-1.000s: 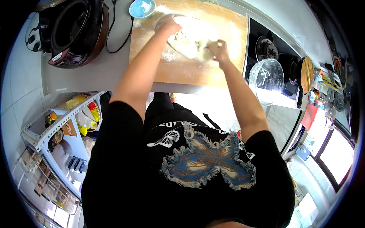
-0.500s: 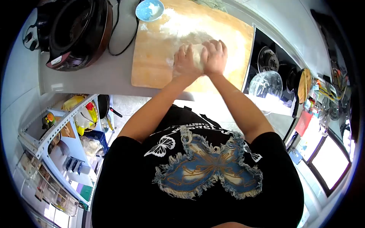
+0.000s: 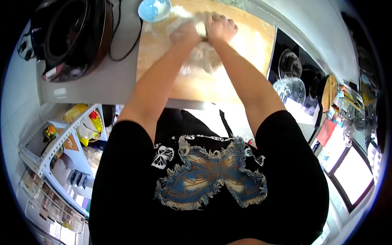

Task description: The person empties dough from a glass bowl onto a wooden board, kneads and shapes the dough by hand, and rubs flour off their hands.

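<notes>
Both hands press on a pale lump of dough [image 3: 201,29] near the far side of a floured wooden board [image 3: 159,61]. My left hand [image 3: 184,33] lies on the dough's left side, blurred by motion, its fingers hard to make out. On the right side, my right hand [image 3: 221,28] has its fingers bent over the dough. The two hands are close together, with a strip of dough showing between them. Floury marks cover the board nearer to me, below the wrists. A blue bowl [image 3: 154,10] with white powder sits at the board's far left corner.
A dark appliance [image 3: 73,36] with a black cable [image 3: 131,50] stands on the grey counter [image 3: 94,87] at left. Right of the board are a black hob [image 3: 281,47] and a clear bowl [image 3: 290,90]. A shelf rack [image 3: 53,151] stands below left.
Both hands and the dough have moved away from me, toward the board's far edge, and slightly left. My arms are stretched further out.
</notes>
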Demonstrator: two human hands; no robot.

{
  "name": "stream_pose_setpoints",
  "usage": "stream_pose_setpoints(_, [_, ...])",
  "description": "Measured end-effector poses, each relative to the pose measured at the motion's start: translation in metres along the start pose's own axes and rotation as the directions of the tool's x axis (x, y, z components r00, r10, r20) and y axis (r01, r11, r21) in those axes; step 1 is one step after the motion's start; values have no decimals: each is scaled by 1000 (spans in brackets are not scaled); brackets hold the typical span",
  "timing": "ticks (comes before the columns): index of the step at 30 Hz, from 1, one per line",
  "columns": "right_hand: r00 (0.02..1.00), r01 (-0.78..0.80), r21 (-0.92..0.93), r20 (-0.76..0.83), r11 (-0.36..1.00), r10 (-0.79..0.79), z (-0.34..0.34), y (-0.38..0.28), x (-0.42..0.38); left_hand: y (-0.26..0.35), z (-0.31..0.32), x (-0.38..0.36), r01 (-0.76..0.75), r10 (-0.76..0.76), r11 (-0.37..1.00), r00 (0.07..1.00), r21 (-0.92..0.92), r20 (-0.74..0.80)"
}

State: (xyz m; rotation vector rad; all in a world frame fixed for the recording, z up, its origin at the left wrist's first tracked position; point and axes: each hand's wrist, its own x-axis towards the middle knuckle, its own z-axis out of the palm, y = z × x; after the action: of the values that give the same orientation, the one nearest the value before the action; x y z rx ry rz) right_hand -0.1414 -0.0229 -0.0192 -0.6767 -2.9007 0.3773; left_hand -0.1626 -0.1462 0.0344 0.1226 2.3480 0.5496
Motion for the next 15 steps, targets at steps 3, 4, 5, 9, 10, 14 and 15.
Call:
stream_pose_setpoints(3, [877,-277,-44,397,960,272,-52,-11,14,6,80,4,21,125,879,954,476,-274])
stream_pose_setpoints(4, [845,-262,-8,481,965,234,-65,0,16,21,77,-32,-45,179,930,923,365,-341])
stream_pose_setpoints(5, [896,-112,-87,421,990,138,-79,13,5,36,72,-70,-131,231,957,884,259,-406])
stream_pose_setpoints(9, [868,487,-72,148,870,-474,-91,77,-65,27,88,-148,-366,238,912,839,-184,-489])
stream_pose_setpoints(10, [877,476,-42,99,879,-470,-93,77,-80,17,99,-141,-312,223,939,871,-142,-438])
stream_pose_setpoints(14, [902,429,-78,-2,900,-431,-73,62,-92,-4,108,-114,-203,166,968,960,-151,-226])
stream_pose_setpoints(15, [888,444,-68,-96,893,-449,-60,56,-84,-5,105,-105,-137,112,976,983,-168,-146])
